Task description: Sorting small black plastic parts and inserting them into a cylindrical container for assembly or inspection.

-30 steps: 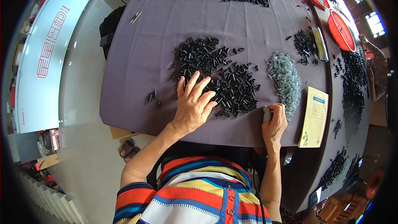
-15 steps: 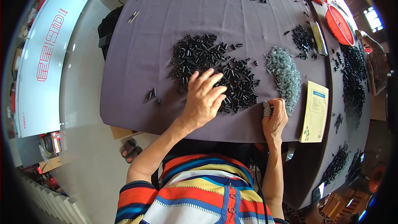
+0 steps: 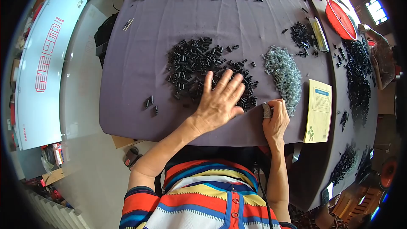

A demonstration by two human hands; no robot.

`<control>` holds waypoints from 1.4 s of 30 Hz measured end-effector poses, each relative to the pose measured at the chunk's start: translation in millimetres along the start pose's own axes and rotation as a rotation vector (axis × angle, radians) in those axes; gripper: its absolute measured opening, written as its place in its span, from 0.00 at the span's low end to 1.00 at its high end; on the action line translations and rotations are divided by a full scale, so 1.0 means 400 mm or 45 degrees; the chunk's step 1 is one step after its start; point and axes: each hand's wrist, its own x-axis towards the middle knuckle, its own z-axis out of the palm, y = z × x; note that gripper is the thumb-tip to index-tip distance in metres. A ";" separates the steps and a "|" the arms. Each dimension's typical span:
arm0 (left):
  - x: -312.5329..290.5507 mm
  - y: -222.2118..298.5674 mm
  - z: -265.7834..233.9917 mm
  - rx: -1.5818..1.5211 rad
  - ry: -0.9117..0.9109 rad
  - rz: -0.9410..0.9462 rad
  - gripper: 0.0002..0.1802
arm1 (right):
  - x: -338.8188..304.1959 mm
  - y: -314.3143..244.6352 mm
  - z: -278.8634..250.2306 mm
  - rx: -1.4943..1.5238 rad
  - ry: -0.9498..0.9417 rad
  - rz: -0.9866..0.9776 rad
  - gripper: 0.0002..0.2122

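Left hand (image 3: 218,104): open, fingers spread, over the near part of the black tube pile (image 3: 190,61), which extends toward eleven o'clock.
Right hand (image 3: 277,118), at the left's three o'clock: curled closed; contents, if any, hidden.
Clear-piece pile (image 3: 283,76): the right hand's twelve o'clock, just beside.
Yellow packet (image 3: 319,112): its three o'clock.
Mauve cloth (image 3: 135,63): beneath.

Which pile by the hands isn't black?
The translucent grey pile, at the right hand; the black pile lies at the left hand.
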 end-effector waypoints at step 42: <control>-0.143 0.012 -0.006 0.172 -0.089 -0.213 0.47 | -0.003 -0.001 -0.001 0.021 0.012 0.007 0.10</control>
